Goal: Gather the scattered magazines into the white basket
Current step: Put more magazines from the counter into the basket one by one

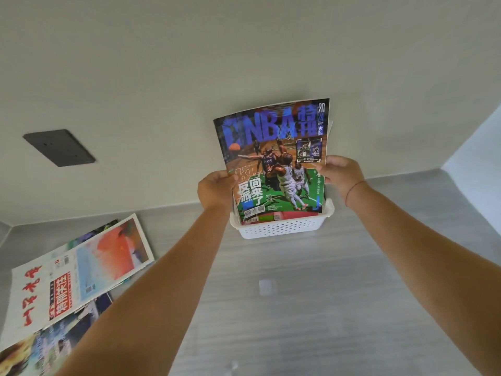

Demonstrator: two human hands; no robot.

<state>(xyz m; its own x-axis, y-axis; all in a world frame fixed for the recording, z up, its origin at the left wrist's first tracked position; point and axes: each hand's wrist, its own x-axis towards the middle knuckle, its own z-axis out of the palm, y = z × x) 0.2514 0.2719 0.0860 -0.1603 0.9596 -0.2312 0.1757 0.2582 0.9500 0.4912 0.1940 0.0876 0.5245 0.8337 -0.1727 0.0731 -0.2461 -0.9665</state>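
A basketball magazine [273,156] with a blue and green cover stands upright, its lower edge down inside the white basket [282,229] at the back of the grey table by the wall. My left hand [215,189] grips its left edge and my right hand [343,172] grips its right edge. A red item shows in the basket below the cover. A white magazine with red lettering [67,275] lies flat at the left, on top of other magazines [54,346] near the front left corner.
The grey table [311,308] has a small pale sticker [267,287] in the middle. A dark wall socket plate [59,147] sits on the wall at left. A side wall closes the right end.
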